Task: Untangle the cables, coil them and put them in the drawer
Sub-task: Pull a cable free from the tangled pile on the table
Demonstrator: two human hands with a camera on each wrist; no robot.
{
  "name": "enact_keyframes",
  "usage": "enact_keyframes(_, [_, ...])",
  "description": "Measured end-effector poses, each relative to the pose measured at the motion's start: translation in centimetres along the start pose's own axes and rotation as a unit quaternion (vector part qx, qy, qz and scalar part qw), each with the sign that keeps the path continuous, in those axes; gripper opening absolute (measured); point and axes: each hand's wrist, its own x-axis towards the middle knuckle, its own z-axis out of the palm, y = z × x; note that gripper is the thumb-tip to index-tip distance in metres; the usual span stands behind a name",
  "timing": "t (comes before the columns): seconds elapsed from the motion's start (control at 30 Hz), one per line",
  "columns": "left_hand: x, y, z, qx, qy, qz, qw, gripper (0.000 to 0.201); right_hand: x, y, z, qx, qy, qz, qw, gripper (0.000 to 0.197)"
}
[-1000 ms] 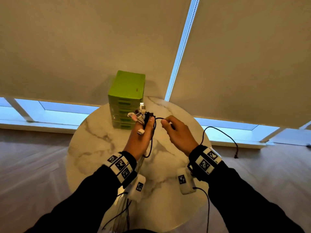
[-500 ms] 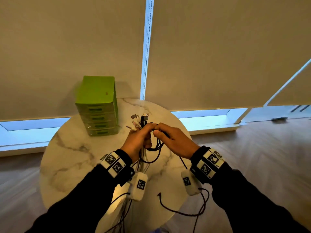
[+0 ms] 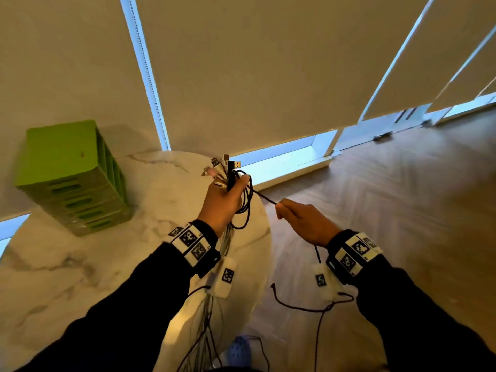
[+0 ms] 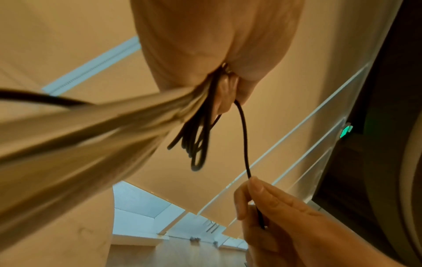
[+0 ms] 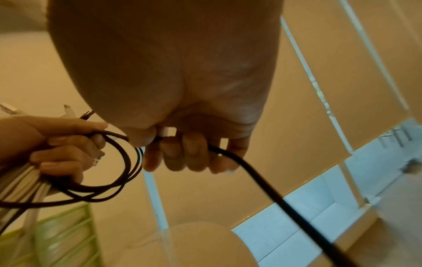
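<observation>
One round marble table (image 3: 80, 264) is seen at the left, and a green drawer unit (image 3: 72, 178) is stood on its far side, all drawers closed. Several cables (image 3: 228, 173), white and black, are gripped as a bundle in the left hand (image 3: 222, 200), fingers curled round them, plug ends raised, above the table's right edge. A black cable (image 3: 264, 197) is led from looped turns there and is pinched in the curled fingers of the right hand (image 3: 303, 221).
</observation>
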Motion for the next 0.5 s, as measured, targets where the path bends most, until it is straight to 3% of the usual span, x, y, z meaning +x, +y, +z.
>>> enact_keyframes(0.13, [0.8, -0.4, 3.0, -0.066, -0.029, -0.031, 0.997, 0.019, -1.1, 5.5, -0.7, -0.027, 0.043, 0.080, 0.996, 0.030])
enact_keyframes(0.27, [1.8, -0.1, 5.0, -0.118, -0.043, -0.066, 0.990, 0.026, -3.0, 13.3, 0.6, -0.077, -0.006, 0.212, 0.974, 0.024])
enact_keyframes(0.37, [2.3, -0.5, 6.2, -0.124, -0.056, -0.070, 0.988, 0.024, -4.4, 15.5, 1.9, -0.116, -0.037, 0.282, 0.951, 0.021])
enact_keyframes(0.43, [2.4, -1.0, 7.0, -0.121, -0.067, -0.075, 0.987, 0.024, -4.3, 14.5, 2.8, -0.088, -0.034, 0.240, 0.966, 0.034])
enact_keyframes(0.5, [2.3, -1.5, 8.0, -0.112, -0.072, -0.085, 0.987, 0.027, -4.0, 11.9, 3.0, 0.003, -0.014, 0.123, 0.992, 0.040])
